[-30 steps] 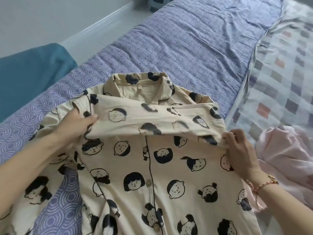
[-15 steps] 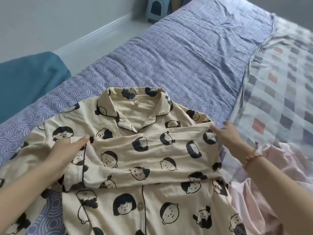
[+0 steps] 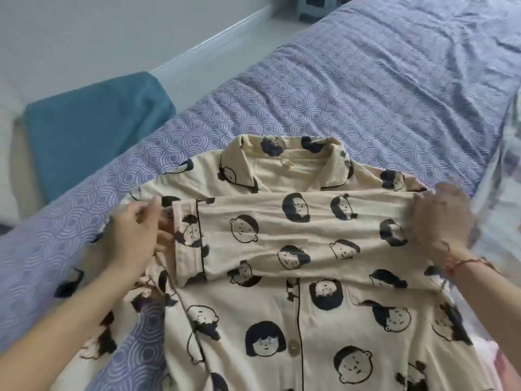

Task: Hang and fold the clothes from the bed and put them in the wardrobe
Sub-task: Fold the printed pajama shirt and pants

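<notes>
Cream face-print pajama shirt on bed; sleeve now flatter below collar. My right hand fingers curl over its fold; left hand at cuff, grip too blurred to tell.

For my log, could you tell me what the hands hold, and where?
The pyjama shirt, by its folded sleeve: left hand pinches the cuff, right hand grips the shoulder fold.

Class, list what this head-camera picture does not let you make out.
Hem of the pyjama shirt: cut off by the bottom edge of the head view.
Grip of the right hand on the folded sleeve: motion-blurred.
Grip of the left hand at the cuff: blurred too.
The blue-grey object at the top edge: cut off.
</notes>
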Tool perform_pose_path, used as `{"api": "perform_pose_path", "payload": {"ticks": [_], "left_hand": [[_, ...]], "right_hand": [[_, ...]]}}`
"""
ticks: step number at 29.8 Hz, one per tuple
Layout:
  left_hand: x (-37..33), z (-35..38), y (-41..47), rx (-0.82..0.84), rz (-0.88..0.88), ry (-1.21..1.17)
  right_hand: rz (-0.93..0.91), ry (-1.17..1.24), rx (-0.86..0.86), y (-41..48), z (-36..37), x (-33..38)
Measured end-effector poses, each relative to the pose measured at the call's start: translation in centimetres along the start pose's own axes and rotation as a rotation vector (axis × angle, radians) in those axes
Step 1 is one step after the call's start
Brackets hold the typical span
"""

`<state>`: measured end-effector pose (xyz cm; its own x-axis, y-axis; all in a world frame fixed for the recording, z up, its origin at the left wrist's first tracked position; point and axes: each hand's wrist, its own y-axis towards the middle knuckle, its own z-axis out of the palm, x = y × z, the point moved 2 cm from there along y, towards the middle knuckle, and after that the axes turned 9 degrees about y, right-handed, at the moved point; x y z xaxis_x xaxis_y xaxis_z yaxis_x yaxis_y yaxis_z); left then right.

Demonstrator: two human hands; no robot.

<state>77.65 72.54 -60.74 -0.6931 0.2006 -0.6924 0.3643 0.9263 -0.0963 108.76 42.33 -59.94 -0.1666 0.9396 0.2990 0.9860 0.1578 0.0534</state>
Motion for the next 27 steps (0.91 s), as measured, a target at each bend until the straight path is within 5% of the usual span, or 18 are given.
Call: {"api": "perform_pose_path", "payload": {"ticks": [2, 5, 10, 14, 17, 19, 23, 27], "left_hand": [[1.6, -3.7, 0.6, -0.114, 0.047, 0.102], [4.9, -7.6, 1.5, -0.072, 0.025, 0.365], [9.5, -11.1, 0.4, 0.431, -0.218, 0.423], [11.7, -12.5, -2.3, 1.044, -0.271, 0.681], [14.8, -14.0, -4.7, 1.295, -0.387, 0.754], [15.1, -16.1, -5.0, 1.233, -0.507, 0.583], [13.7, -23.2, -2.4, 0.844, -0.687, -0.003], [7.8, -26.6, -2.3, 0.979, -0.586, -0.133]], "right_hand": [[-0.271, 0.044, -0.085, -3.2, 0.5, 2.9], [-0.634, 0.253, 0.118, -11.3, 1.6, 9.7], [-0.843, 0.499, 0.605, -25.0, 3.1, 20.4], [-0.971, 0.479, 0.704, -30.2, 5.1, 23.5], [-1.102, 0.339, 0.724, -32.2, 6.0, 23.7], [-1.106, 0.242, 0.704, -32.7, 6.4, 23.6], [-1.093, 0.154, 0.738, -32.8, 5.6, 24.2], [-1.144, 0.42, 0.834, -36.2, 1.9, 26.6]]}}
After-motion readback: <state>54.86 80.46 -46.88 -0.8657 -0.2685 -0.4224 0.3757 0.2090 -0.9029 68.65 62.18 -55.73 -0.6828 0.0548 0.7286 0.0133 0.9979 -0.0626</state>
